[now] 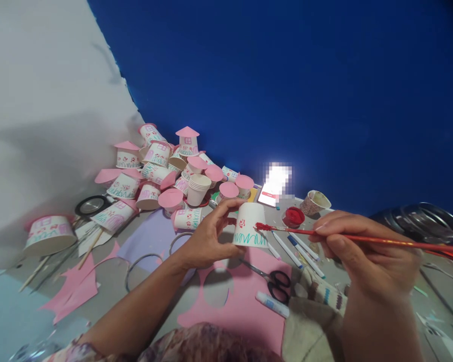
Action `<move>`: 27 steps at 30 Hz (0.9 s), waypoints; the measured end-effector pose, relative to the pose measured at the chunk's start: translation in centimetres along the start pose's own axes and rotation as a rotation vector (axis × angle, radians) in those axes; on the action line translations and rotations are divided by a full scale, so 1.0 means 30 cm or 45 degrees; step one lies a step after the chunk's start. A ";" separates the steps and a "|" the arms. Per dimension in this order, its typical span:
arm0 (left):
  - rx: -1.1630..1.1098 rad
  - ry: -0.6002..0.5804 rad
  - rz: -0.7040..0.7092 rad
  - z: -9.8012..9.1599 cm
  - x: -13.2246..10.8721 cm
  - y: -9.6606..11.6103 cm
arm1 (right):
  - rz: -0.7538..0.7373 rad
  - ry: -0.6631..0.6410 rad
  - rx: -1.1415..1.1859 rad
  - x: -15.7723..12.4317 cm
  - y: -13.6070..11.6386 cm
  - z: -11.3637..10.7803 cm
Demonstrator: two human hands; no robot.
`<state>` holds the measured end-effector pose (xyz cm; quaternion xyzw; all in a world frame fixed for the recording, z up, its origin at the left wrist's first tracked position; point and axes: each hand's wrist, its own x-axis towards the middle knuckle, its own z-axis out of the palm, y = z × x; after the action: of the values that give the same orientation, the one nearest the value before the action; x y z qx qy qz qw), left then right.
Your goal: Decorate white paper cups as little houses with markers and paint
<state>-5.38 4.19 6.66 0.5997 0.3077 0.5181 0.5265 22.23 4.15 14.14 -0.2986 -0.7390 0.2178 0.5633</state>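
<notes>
My left hand (211, 234) grips an upside-down white paper cup (250, 216) by its left side, thumb low and fingers behind. Green squiggles run along the cup's lower edge, with a cluster of red dabs above them. In my right hand (362, 246) is a thin red paintbrush (305, 232), pinched between thumb and fingers. Its bristles, loaded with red paint, are at the cup's right side; whether they touch cannot be told. Just behind the brush sits a small pot of red paint (293, 216).
Decorated cups with pink paper roofs (187, 133) are piled at the back left, around a stack of plain cups (199, 188). Scissors (275, 281), a glue stick (272, 304) and cut pink paper (245, 291) lie in front. Markers (287, 249), a phone (268, 193) and a speckled cup (315, 202) are farther right.
</notes>
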 end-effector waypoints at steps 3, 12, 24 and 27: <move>0.003 -0.001 0.013 0.002 -0.001 -0.003 | -0.010 -0.057 -0.003 0.003 0.002 0.002; 0.015 -0.006 -0.009 0.000 -0.001 -0.004 | -0.015 0.004 -0.030 -0.001 0.006 0.005; 0.015 -0.004 0.005 0.005 -0.005 -0.006 | -0.029 -0.040 -0.056 0.002 0.006 -0.004; 0.014 -0.002 0.008 0.003 -0.006 -0.006 | -0.038 -0.020 -0.053 0.002 0.004 -0.002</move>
<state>-5.30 4.04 6.45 0.6040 0.3081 0.5175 0.5219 22.29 4.28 14.10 -0.2972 -0.7523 0.1963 0.5543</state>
